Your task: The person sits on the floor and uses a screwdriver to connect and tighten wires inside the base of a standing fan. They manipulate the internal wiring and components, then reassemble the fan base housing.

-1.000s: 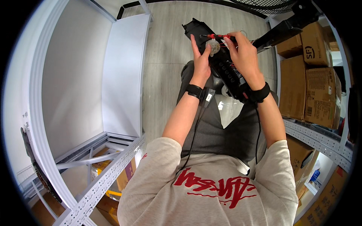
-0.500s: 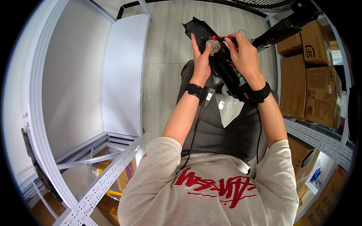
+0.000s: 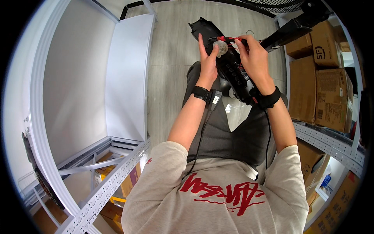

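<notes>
A long black plastic casing [image 3: 235, 74] slants above my knees, with thin red wires along its right side. My left hand [image 3: 208, 64] grips the casing's left edge, its forefinger stretched along it. The thumb lies against a round, pale, translucent part [image 3: 221, 48] on the casing. In my right hand [image 3: 253, 58], thumb and fingers close on a slim red-and-black screwdriver [image 3: 228, 38]. It lies nearly level over the upper casing, just above the round part, pointing left. Its tip is too small to make out clearly.
A black arm-like stand [image 3: 290, 35] reaches in from the upper right. Cardboard boxes [image 3: 331, 93] fill the right shelf. A white panel [image 3: 128, 78] stands at left. Black cables [image 3: 198, 146] hang from both wrist straps; a small grey box [image 3: 215, 100] sits by the left one.
My right hand has shifted slightly right with the screwdriver, and more of its red part shows. My left hand and the casing stay almost still.
</notes>
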`<state>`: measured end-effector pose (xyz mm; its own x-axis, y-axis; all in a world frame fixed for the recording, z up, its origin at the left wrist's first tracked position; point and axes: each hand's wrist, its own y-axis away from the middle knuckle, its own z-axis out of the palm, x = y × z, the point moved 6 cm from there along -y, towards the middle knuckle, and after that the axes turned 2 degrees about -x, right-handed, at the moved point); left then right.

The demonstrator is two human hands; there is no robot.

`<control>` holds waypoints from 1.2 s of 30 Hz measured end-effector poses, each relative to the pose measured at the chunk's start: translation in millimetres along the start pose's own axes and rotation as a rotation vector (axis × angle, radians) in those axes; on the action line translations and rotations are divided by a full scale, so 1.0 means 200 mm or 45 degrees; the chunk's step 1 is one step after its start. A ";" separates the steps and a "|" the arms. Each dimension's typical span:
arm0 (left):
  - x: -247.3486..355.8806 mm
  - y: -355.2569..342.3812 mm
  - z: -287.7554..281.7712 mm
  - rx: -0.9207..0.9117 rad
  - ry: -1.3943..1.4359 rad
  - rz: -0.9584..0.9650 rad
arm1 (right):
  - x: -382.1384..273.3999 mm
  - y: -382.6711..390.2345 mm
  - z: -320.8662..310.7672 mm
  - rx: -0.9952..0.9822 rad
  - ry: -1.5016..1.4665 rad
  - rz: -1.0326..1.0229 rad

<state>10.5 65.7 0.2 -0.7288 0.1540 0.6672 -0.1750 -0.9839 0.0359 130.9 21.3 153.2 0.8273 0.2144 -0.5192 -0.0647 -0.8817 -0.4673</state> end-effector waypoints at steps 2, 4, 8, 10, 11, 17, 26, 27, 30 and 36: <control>0.01 0.01 0.01 0.004 -0.008 -0.005 | 0.00 0.00 -0.01 0.004 -0.007 0.018; 0.02 0.01 0.01 -0.002 -0.019 0.013 | 0.00 0.01 -0.01 0.014 -0.014 0.031; 0.03 0.02 0.02 -0.002 -0.096 0.000 | -0.01 0.02 -0.05 0.045 -0.046 0.088; 0.04 0.02 0.03 0.009 -0.056 -0.039 | 0.00 0.02 -0.07 0.054 -0.060 0.140; 0.04 0.03 0.04 0.013 -0.035 -0.059 | 0.01 0.02 -0.08 0.052 -0.078 0.167; -0.01 0.00 -0.02 0.063 -0.125 0.004 | 0.04 0.05 -0.10 0.042 -0.161 0.236; -0.04 -0.02 -0.06 0.147 -0.204 0.068 | 0.01 0.08 -0.14 0.046 -0.239 0.268; -0.04 -0.02 -0.06 0.160 -0.218 0.061 | 0.02 0.09 -0.14 0.051 -0.242 0.268; -0.03 -0.01 -0.05 0.170 -0.260 0.066 | 0.03 0.10 -0.15 0.067 -0.240 0.299; -0.02 -0.01 -0.05 0.151 -0.330 0.122 | 0.02 0.11 -0.16 0.095 -0.242 0.300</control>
<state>6.4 68.6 -9.9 -0.5420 0.0470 0.8391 -0.0240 -0.9989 0.0405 150.6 -10.6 165.2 0.6661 0.0883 -0.7406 -0.2889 -0.8849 -0.3654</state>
